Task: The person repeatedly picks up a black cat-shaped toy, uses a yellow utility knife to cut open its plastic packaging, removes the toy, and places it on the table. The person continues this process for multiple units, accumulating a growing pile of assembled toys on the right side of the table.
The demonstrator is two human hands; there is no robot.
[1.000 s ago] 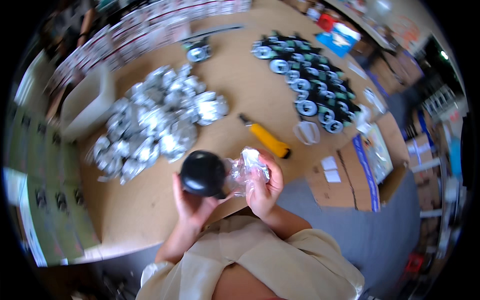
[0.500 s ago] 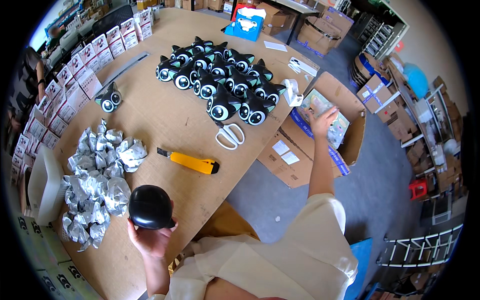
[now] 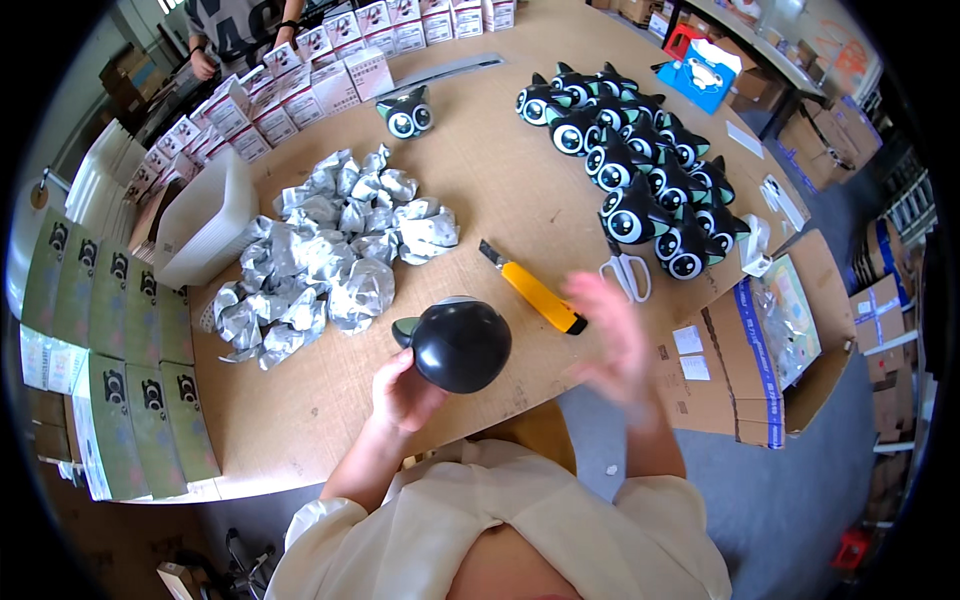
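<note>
My left hand (image 3: 402, 392) is closed around a glossy black cat-head figure (image 3: 462, 345) above the table's near edge. Its smooth rounded side faces up, and a pale green ear pokes out at the left. To the right, my right hand (image 3: 612, 345) hovers, blurred by motion, with fingers stretched out and nothing seen in them. A yellow utility knife (image 3: 540, 295) lies between the hands, blade toward the far left. White-handled scissors (image 3: 627, 275) rest beyond my right hand, beside a group of big-eyed black cat heads (image 3: 630, 150).
Crumpled silver wrapping (image 3: 330, 250) covers the left of the table, beside stacked white trays (image 3: 205, 220). Green boxes (image 3: 150, 430) stand at left. A single cat head (image 3: 405, 113) sits near rows of white boxes (image 3: 300, 100). An open carton (image 3: 735, 350) holds clear plastic. Another person (image 3: 235, 30) stands opposite.
My right hand has left the open carton and moved left toward the cat head. My left hand has turned the cat head, so an ear shows. The view has swung left.
</note>
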